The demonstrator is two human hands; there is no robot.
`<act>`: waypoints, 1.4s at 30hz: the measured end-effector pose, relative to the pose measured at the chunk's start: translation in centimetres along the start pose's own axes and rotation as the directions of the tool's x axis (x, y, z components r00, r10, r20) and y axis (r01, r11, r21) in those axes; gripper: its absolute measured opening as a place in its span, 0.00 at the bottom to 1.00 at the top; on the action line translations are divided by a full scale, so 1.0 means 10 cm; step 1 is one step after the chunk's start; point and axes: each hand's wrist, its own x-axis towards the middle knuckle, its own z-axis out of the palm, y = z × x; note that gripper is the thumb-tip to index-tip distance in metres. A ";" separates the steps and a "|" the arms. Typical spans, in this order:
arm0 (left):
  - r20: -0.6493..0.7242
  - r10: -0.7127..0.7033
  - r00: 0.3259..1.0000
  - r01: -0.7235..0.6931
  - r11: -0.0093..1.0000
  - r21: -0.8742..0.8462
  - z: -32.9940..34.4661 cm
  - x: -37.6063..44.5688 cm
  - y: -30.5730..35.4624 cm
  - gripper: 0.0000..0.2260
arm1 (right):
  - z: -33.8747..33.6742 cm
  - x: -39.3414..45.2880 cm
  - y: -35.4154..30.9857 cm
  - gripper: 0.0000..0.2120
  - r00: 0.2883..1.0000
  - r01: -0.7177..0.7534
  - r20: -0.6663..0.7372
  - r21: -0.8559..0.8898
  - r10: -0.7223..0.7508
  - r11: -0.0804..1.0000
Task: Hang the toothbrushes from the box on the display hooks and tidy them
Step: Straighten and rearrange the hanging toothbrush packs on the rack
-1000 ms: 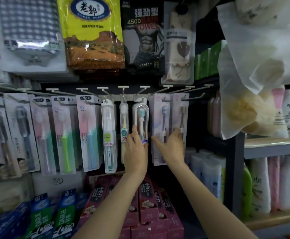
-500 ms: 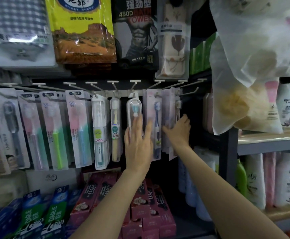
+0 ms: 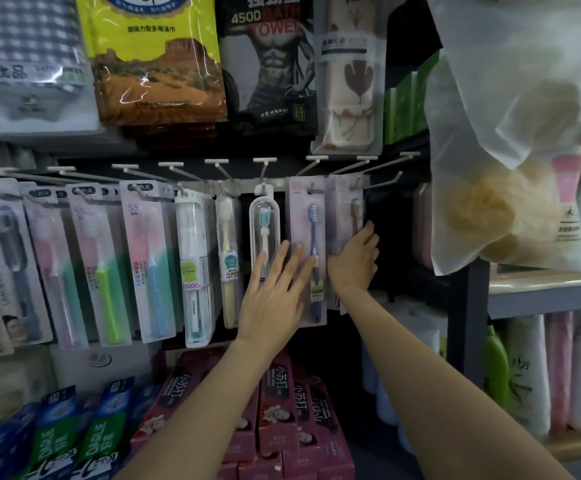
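At the middle of the hook rail, the left hand's fingers (image 3: 287, 252) are straight and spread apart, laid flat against hanging stock. The fingertips rest on the lower part of the clear-cased toothbrush (image 3: 264, 233) and on the left edge of the pink card holding a blue toothbrush (image 3: 311, 251). The left hand (image 3: 273, 292) is seen from the back, with the forearm rising from the lower left.

The right hand (image 3: 353, 263) sits just beside it, at the rightmost pack (image 3: 346, 216). Its fingers curl round the right edge of that pack, the tips passing behind the card; the thumb is hidden, so the full grip cannot be told. The right forearm rises from the lower right.

All three packs hang from the display hooks (image 3: 265, 168), upright or close to it, touching or nearly touching one another. Further left along the same rail hang a yellow-handled toothbrush (image 3: 228, 261), a white toothbrush pack (image 3: 192, 268), and a row of pink carded packs (image 3: 147, 258).

Below the rail stand pink toothpaste boxes (image 3: 278, 407) and blue and green toothpaste boxes (image 3: 53, 438). Packaged towels (image 3: 154, 57) hang above. Bottles (image 3: 528, 372) fill the shelf to the right.
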 end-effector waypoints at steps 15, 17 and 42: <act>-0.009 0.015 1.000 -0.015 1.000 0.028 -0.03 0.04 -0.03 0.25 | -0.13 0.15 -0.17 0.41 0.998 0.008 -0.064 -0.030 -0.010 1.000; -0.012 0.010 1.000 -0.010 1.000 0.020 -0.03 0.04 -0.03 0.25 | -0.16 0.17 -0.13 0.35 0.998 -0.008 -0.058 0.012 0.009 1.000; 0.037 0.015 0.999 -0.013 0.999 -0.035 -0.05 -0.04 0.12 0.31 | -0.30 -0.25 0.11 0.35 0.990 -0.061 0.131 0.134 0.043 0.989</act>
